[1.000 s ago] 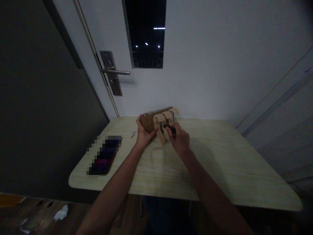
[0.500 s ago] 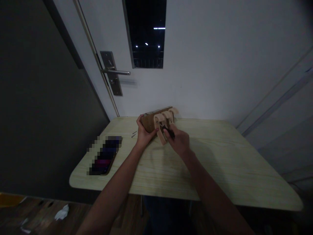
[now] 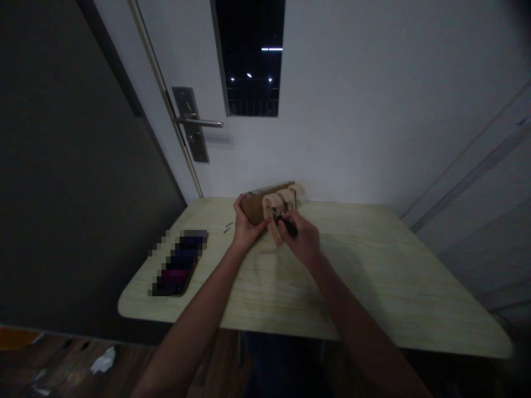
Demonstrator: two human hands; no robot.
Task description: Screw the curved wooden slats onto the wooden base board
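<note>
A brown wooden board [image 3: 254,209] stands tilted on its edge near the back of the table, with pale curved wooden hooks [image 3: 272,200] along its face. My left hand [image 3: 245,225] grips the board's left end, its thumb reaching across to the nearest hook. In my right hand [image 3: 306,236] is a screwdriver [image 3: 289,226] with a black handle. Its thin shaft points left and its tip meets the upper part of that nearest hook; the screw head there is too small to make out. Two screws [image 3: 228,227] lie on the table just left of my left hand.
A phone [image 3: 179,265], partly pixelated, lies at the left of the light wood-grain table [image 3: 373,287]. Behind the table stands a white door with a metal handle [image 3: 199,122] and a dark window. Crumpled white paper [image 3: 103,360] is on the floor at lower left.
The screwdriver's handle has turned slightly in my right hand and the fingers have shifted on it. My left hand and the board hold nearly the same place.
</note>
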